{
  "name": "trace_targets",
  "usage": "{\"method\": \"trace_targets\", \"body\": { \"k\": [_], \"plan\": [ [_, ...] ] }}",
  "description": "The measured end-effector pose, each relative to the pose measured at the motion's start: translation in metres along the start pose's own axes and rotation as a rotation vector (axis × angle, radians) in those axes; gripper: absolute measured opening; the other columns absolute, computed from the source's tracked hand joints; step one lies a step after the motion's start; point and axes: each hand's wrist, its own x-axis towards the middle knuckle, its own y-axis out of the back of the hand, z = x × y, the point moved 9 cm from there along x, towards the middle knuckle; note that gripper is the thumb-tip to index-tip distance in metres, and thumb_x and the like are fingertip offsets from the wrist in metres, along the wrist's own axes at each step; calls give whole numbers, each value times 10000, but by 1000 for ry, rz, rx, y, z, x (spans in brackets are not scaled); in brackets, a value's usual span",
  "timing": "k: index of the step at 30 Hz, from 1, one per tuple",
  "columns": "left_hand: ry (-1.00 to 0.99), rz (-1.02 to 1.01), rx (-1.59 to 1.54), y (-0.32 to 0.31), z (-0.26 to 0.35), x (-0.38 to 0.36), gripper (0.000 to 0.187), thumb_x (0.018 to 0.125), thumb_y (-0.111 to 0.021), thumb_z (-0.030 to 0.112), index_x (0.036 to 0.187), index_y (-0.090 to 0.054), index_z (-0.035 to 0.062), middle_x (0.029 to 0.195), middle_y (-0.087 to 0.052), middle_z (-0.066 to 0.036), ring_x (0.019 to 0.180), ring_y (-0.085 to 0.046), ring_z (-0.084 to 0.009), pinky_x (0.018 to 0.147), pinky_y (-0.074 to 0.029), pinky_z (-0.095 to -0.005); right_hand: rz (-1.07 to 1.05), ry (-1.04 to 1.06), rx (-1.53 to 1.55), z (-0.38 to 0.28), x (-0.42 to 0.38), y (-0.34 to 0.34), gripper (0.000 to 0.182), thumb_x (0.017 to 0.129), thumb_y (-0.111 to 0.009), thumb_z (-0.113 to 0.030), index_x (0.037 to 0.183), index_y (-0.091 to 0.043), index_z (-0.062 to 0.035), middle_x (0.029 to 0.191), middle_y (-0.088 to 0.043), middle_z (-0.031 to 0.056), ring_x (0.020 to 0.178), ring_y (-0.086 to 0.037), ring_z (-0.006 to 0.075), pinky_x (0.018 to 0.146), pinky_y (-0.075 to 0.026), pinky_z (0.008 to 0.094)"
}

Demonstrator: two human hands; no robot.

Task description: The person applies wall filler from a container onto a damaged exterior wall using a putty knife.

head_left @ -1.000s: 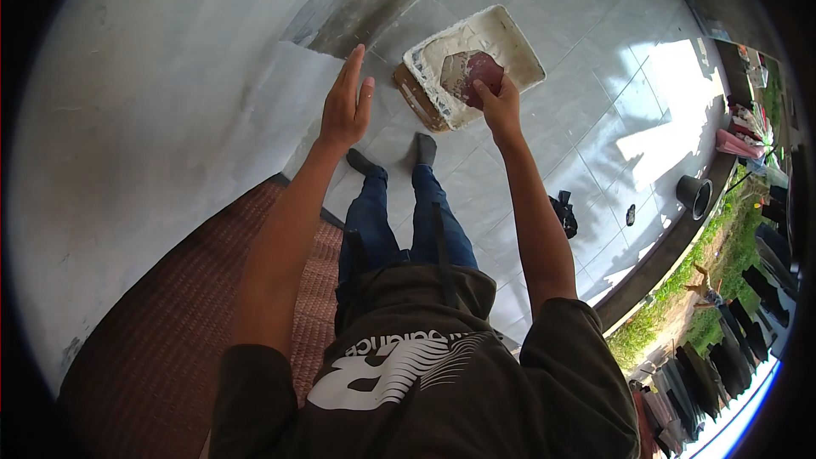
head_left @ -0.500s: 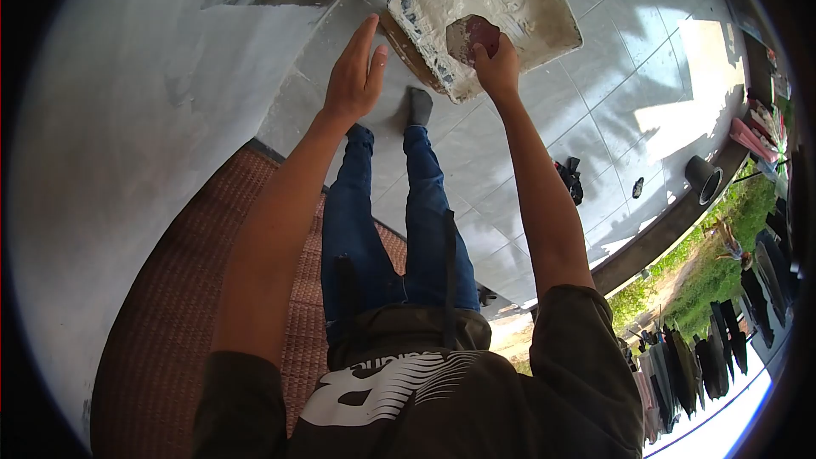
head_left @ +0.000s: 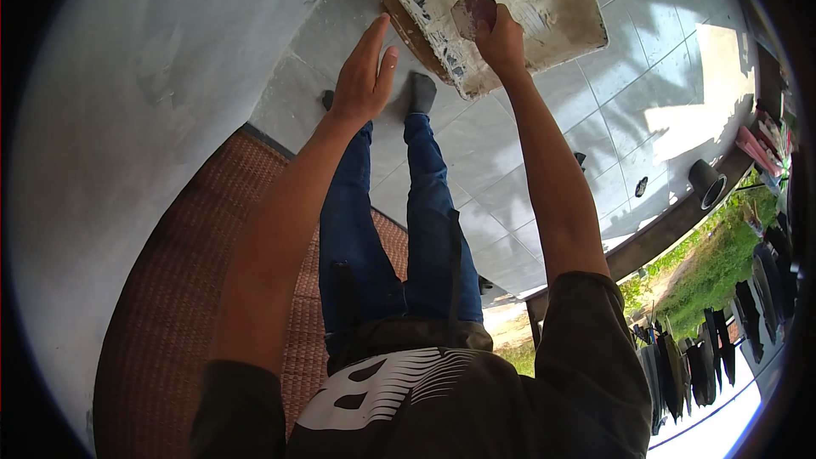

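Note:
My right hand [head_left: 501,44] grips a flat reddish-brown scraper [head_left: 476,15], its outer part coated with pale paste. Thumb on the near face, it holds the scraper over a large rectangular tray [head_left: 597,13]. Thick cream-coloured paste [head_left: 531,0] lies smeared inside, heaped toward the far side, with dark spots along the left wall. Left of the tray, my left hand [head_left: 364,76] is held in the air, fingers straight and thumb apart, with nothing in it. A brown curved edge [head_left: 412,38] shows beneath the tray's left side.
Grey tiles [head_left: 510,153] cover the floor where my socked feet [head_left: 421,92] stand. A smooth grey wall [head_left: 153,102] rises at left, beside a woven reddish mat [head_left: 195,272]. To the right are a dark pot [head_left: 705,183], a low ledge and hanging clothes [head_left: 697,365].
My right hand and the scraper have moved slightly farther up over the tray, and the scraper has turned. The left hand stays open. The whole view has shifted a little.

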Motion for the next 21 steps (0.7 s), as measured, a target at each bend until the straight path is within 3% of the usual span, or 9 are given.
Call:
{"method": "trace_targets", "body": {
  "k": [11, 13, 21],
  "plan": [
    [33, -6, -13, -2, 1, -7, 528, 1042, -405, 248, 1438, -361, -98, 1439, -436, -316, 1348, -436, -432, 1123, -355, -441, -215, 16, 87, 14, 12, -11, 297, 818, -658, -152, 1041, -596, 34, 955, -694, 251, 914, -680, 409, 821, -538, 455],
    [70, -12, -40, -4, -2, -9, 521, 1050, -377, 266, 1476, -359, -34, 1489, -415, -261, 1395, -399, -389, 1146, -322, -430, -241, 14, 100, 14, 11, -13, 317, 818, -657, -159, 1065, -603, 33, 966, -697, 243, 922, -682, 399, 829, -536, 448],
    [59, -19, -34, -3, 1, -15, 524, 1052, -378, 266, 1458, -359, -64, 1469, -421, -286, 1375, -415, -407, 1138, -332, -434, -319, -5, 180, 20, -3, -33, 349, 819, -668, -174, 1106, -623, 20, 997, -701, 222, 955, -682, 368, 854, -528, 432]
  ]
}}
